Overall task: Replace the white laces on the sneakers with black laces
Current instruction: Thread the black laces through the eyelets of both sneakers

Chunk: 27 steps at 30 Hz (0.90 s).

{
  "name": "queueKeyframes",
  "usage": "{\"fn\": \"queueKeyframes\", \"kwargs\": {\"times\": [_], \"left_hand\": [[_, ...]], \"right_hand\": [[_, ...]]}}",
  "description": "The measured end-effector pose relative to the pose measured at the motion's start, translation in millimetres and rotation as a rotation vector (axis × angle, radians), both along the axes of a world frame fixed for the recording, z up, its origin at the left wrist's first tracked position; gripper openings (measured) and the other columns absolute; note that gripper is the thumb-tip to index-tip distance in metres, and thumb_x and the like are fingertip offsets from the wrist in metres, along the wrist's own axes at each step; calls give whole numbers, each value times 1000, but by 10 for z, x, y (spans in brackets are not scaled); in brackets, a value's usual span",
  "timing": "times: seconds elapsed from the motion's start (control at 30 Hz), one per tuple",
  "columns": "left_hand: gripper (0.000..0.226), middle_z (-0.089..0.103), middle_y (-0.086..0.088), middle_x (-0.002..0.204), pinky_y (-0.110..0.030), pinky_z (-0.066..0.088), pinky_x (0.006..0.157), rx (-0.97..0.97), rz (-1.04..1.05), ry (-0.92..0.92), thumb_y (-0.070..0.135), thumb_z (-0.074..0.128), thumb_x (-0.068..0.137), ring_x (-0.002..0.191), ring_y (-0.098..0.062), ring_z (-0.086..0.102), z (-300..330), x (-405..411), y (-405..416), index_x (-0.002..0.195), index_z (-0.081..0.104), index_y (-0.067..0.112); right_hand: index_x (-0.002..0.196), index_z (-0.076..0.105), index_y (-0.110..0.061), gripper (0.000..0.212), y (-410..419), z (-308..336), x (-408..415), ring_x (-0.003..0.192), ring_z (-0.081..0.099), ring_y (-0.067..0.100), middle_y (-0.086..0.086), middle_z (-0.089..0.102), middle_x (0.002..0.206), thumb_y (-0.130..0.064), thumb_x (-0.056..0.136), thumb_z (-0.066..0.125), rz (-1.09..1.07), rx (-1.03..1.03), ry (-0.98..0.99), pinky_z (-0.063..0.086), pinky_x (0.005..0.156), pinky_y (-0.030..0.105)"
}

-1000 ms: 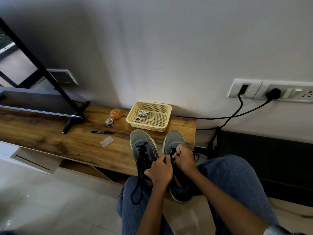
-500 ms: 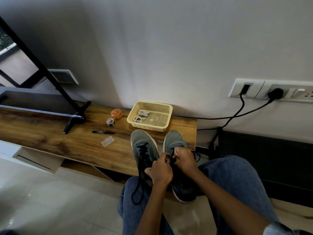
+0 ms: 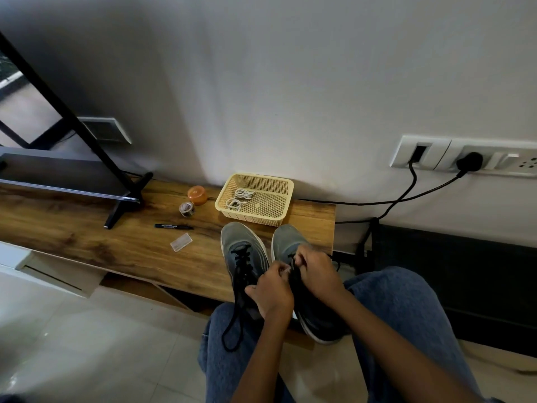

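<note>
— What's hard to see?

— My left hand [image 3: 271, 289] and right hand [image 3: 315, 270] cover the right sneaker [image 3: 290, 242]'s eyelets. Both seem to pinch its black lace [image 3: 293, 264], fingers curled.

— And the shoes?

— Side by side on the wooden bench [image 3: 87, 242], toes toward the wall. The left sneaker [image 3: 242, 251] is laced black; white laces [image 3: 239, 199] lie in the basket [image 3: 279, 186].

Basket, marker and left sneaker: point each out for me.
Basket [image 3: 283, 186], head view, far rim.
Marker [image 3: 173, 226], head view, middle of barrel.
Left sneaker [image 3: 236, 235], head view, grey toe.
</note>
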<state>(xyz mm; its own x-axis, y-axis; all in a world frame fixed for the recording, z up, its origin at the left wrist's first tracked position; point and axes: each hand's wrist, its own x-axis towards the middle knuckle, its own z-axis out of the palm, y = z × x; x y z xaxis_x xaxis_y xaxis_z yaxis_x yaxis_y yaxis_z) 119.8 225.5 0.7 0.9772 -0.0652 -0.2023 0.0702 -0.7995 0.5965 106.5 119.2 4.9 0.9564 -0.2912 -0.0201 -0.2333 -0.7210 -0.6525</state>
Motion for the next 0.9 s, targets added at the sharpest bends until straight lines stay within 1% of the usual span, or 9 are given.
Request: {"fn": "queueKeyframes", "kwargs": {"times": [0.1,0.2,0.3,0.37,0.47,0.57,0.73,0.8,0.9], "left_hand": [[16,68,7,89,-33,21,80,-26,15,5,32,46,99,84,-13,55,-1,17,5,92,61,31],[16,65,6,88,-33,19,79,-47,26,48,27,44,100,90,-15,50,-1,39,15,94,59,27],[16,53,15,77,-32,11,72,-59,7,58,25,41,101,89,-13,54,43,81,43,90,52,28],[17,51,15,74,-31,13,75,-55,4,71,24,40,101,83,-11,51,70,117,59,88,50,29],[19,57,13,77,-33,19,87,-45,25,38,23,38,101,87,-12,57,78,113,87,89,52,28],[20,64,11,84,-34,21,89,-80,133,-52,21,37,101,89,-12,56,106,113,152,92,54,27],[17,56,9,80,-43,36,98,-227,362,-144,20,40,100,86,-19,55,273,214,462,89,52,27],[13,58,4,85,-43,42,92,-334,490,-195,18,44,100,88,-22,57,340,230,617,94,55,20],[17,64,-6,98,-31,42,77,-554,690,-288,16,46,100,91,-21,60,427,238,777,109,58,8]], "right_hand": [[83,50,-21,11,66,-37,-154,81,47,11,-7,54,82,-22,86,60,-152,-52,-153,40,74,34],[99,56,-22,26,164,-105,-264,99,42,10,-9,54,101,-44,85,60,-139,-59,-5,31,85,32],[102,56,-18,31,173,-170,-304,110,45,18,-3,52,112,-43,84,61,-104,-100,59,36,87,34],[101,57,-14,32,164,-207,-306,114,43,20,-1,48,118,-41,85,61,-76,-143,111,38,90,36],[94,59,-9,28,163,-218,-283,114,43,23,3,48,119,-35,85,60,-133,-99,99,42,90,37],[90,58,-7,23,156,-228,-272,111,44,26,7,48,116,-30,86,60,-165,-68,92,44,88,39],[70,36,-18,32,135,-200,-278,107,45,27,8,47,109,-27,86,62,-188,-18,86,42,86,40],[71,37,-17,31,137,-193,-280,107,45,28,9,48,109,-26,86,62,-185,-8,86,42,86,40],[76,40,-14,27,135,-196,-286,105,46,29,6,46,103,-24,85,63,-183,9,70,42,86,40]]}}
